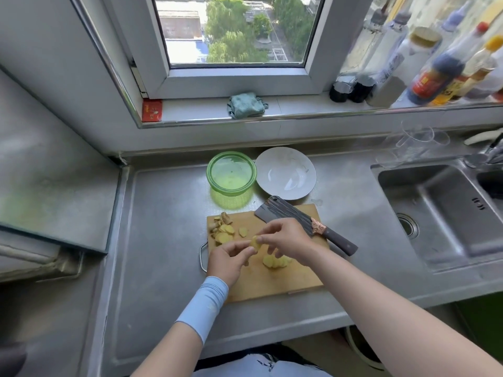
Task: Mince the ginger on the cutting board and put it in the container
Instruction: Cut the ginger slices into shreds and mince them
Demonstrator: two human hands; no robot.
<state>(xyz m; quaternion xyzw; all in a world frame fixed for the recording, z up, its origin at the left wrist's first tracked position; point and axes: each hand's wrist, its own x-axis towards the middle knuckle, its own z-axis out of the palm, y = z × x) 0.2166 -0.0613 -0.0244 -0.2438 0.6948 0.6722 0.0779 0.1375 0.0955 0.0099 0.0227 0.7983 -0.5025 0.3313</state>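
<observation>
Counter (163,240) | cutting board (272,284) | left hand (227,261), right hand (285,238) pinch ginger slice (255,242)

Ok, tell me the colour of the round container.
The container is translucent green; the head view shows it.

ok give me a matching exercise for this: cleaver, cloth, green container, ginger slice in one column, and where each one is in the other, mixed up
Things
1 cleaver
2 cloth
3 green container
4 ginger slice

Places
A on the windowsill
B pinched between the left hand and the right hand
C lying across the cutting board's far right corner
D on the counter, left of the white bowl

Pairs: 1-C, 2-A, 3-D, 4-B
</observation>
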